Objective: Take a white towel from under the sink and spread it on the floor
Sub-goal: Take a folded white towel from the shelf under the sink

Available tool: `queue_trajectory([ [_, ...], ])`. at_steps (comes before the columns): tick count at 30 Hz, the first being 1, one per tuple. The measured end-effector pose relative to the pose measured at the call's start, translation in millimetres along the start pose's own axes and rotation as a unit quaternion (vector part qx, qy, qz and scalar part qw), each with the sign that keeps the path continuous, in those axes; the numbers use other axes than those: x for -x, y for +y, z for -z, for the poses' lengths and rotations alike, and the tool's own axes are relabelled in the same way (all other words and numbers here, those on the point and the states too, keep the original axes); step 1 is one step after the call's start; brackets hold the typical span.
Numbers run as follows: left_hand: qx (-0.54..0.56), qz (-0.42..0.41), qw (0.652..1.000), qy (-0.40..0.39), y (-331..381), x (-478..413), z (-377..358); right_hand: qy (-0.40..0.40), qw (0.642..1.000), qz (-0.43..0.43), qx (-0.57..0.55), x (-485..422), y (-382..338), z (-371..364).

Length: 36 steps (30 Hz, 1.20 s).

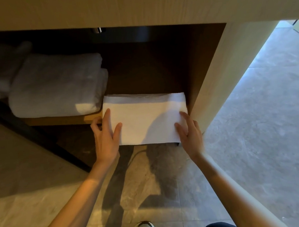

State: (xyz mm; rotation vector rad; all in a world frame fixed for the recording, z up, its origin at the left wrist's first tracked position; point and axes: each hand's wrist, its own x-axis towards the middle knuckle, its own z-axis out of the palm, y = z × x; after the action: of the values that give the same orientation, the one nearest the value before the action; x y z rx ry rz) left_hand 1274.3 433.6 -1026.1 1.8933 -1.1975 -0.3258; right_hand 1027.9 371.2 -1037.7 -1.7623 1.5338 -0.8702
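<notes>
Head view: both hands' grip clasps the folded white towel [145, 120] beside rolled towels [57, 86].

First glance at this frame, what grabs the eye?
The bright folded white towel at the shelf's front right, half pulled off the wooden shelf, with the left hand and right hand gripping its two sides. Left of it, a stack of thicker folded towels sits in shadow under the vanity.

The towel [145, 120] sits hemmed in: a towel stack [57, 86] just left, the side panel [212, 83] just right (hardly any gap). Above and in front, the opening is free, over bare floor [150, 176].
</notes>
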Motion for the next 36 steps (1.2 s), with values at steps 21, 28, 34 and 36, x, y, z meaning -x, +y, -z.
queue_trajectory([
  [21, 0.218, 0.117, 0.931, -0.268, 2.8, -24.0, 61.9, -0.224, 0.968, -0.021, -0.108, -35.7, -5.5, 42.6],
  [28, 0.218, 0.091, 0.926, -0.295, 3.0, -15.3, 69.3, -0.233, 0.948, -0.057, -0.208, -19.7, -11.8, 56.2],
  [34, 0.163, 0.097, 0.936, -0.296, 42.8, 4.4, 100.8, -0.254, 0.934, -0.115, -0.226, 12.6, -49.1, 90.9],
  [36, 0.164, 0.103, 0.930, -0.311, 65.5, 13.5, 122.0, -0.259, 0.928, -0.138, -0.228, 28.6, -73.9, 115.7],
])
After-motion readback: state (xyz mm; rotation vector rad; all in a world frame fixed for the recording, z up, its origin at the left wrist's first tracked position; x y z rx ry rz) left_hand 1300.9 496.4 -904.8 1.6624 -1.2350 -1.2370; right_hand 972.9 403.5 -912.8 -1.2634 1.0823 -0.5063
